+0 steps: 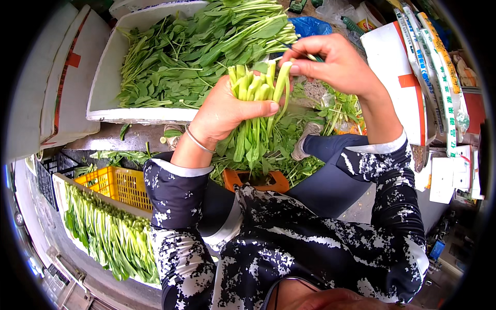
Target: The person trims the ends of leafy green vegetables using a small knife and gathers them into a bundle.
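My left hand [228, 110] grips a bunch of leafy green vegetables [254, 91], cut stem ends up and leaves hanging below. Close to its top right, my right hand [333, 64] has thumb and forefinger at the end of one thick stem [282, 81]. A slim dark tool [285, 44], apparently a small knife, passes through the right fingers; its greenish end [319, 59] shows by the palm. Most of the tool is hidden by the fingers. Beyond the left hand, a white foam box [143, 115] holds a heap of loose greens [186, 58].
Leaves and stems [302, 161] litter the ground around an orange plastic stool [228, 179]. Rows of greens [112, 232] stand packed at lower left beside a yellow crate [131, 188]. Foam boxes rise at left [83, 77] and right [387, 50]. A blue plastic bag [312, 26] lies ahead.
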The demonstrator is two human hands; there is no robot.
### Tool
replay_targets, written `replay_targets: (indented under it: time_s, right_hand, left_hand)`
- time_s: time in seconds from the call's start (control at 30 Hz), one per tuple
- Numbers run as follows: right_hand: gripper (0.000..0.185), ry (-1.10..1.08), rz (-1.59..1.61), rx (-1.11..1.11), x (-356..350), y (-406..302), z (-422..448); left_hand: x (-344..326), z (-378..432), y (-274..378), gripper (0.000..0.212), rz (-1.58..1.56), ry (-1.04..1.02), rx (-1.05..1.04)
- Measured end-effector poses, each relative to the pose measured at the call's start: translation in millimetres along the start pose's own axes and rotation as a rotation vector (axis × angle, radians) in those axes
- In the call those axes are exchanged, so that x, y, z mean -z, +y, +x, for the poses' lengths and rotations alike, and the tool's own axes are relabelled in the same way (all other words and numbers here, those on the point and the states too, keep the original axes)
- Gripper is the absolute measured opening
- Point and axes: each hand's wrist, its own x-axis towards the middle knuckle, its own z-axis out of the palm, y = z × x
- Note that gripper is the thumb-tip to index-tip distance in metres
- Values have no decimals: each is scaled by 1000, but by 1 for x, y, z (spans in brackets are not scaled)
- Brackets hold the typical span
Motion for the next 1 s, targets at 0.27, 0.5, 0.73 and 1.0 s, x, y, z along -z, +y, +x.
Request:
replay_targets:
  time_s: [0.27, 0.5, 0.73, 1.0]
  right_hand:
    - [16, 583, -698, -260, 37, 114, 89]
    - [32, 407, -877, -262, 49, 144, 97]
    - [14, 432, -339, -44, 52, 58, 77]
    - [29, 676, -65, 60, 96, 13, -49]
  left_hand:
    - [4, 1, 5, 43, -113, 48, -8]
    - [9, -2, 6, 31, -163, 92, -49]
    - [16, -9, 7, 28, -129, 118, -46]
    - [19, -10, 12, 39, -122, 67, -48]
